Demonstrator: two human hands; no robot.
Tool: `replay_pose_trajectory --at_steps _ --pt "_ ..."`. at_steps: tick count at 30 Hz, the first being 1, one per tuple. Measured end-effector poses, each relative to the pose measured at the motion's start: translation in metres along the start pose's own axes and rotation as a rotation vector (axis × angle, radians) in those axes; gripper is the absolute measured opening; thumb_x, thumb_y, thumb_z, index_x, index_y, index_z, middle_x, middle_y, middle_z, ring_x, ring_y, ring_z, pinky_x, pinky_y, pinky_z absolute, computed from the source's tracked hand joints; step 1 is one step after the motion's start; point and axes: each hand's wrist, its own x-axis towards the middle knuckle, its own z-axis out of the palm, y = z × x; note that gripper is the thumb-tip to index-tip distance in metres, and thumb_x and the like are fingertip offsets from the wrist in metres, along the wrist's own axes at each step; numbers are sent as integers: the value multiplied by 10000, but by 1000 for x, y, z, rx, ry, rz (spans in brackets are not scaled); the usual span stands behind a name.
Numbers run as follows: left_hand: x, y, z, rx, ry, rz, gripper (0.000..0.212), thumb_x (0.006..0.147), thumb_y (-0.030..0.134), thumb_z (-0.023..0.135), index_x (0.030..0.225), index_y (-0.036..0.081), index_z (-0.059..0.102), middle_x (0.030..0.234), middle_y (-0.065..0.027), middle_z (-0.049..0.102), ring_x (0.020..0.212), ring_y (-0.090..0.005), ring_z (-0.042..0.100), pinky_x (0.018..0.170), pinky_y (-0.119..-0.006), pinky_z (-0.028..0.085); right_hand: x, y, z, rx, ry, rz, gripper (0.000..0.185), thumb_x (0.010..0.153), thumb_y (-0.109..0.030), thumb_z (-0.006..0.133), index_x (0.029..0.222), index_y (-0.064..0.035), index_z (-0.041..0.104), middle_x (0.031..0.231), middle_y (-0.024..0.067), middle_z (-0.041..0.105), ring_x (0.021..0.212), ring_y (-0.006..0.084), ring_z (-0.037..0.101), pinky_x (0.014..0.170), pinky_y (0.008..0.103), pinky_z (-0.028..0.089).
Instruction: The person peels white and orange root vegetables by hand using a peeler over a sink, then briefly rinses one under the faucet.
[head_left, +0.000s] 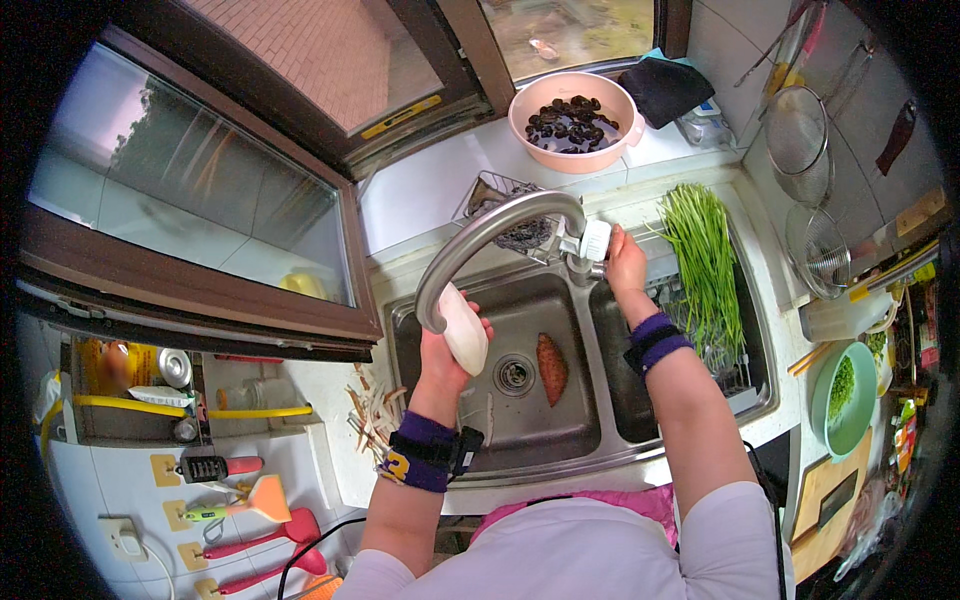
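My left hand holds a peeled, whitish root vegetable under the tip of the curved metal faucet, above the left basin of a steel double sink. My right hand is at the faucet's base, with its fingers beside the white fitting and the metal handle; its exact grip is partly hidden. An unpeeled sweet potato lies in the left basin, right of the drain. Thin pale peelings are heaped on the counter left of the sink.
Long green chives lie over a rack at the right basin. A pink basin of dark soaked pieces stands behind. An open window frame juts in at left. At right are a green bowl, a wooden board and hanging strainers.
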Motion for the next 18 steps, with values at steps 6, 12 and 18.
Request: replay_pose_trajectory --at_steps 6,12,18 --pt "0 -4 -8 -83 120 31 380 939 398 480 1148 80 479 984 -104 574 908 -302 584 823 -478 498 -32 -16 -12 215 380 -106 246 938 -241 527 978 2 531 878 165 604 819 293 595 739 381 462" --pt "20 -24 -36 -22 103 133 445 947 402 493 1167 19 437 1104 -139 558 1012 -302 556 925 -469 450 -148 -107 9 620 -461 3 259 907 -188 580 1112 -30 568 1029 111 596 930 216 589 829 321 471" --pt "13 -33 -32 410 425 433 477 953 363 506 1227 15 329 1155 -135 555 1046 -254 562 904 -397 471 -171 -113 81 459 -670 56 446 922 -425 536 1139 -36 537 790 75 622 533 181 563 487 301 453"
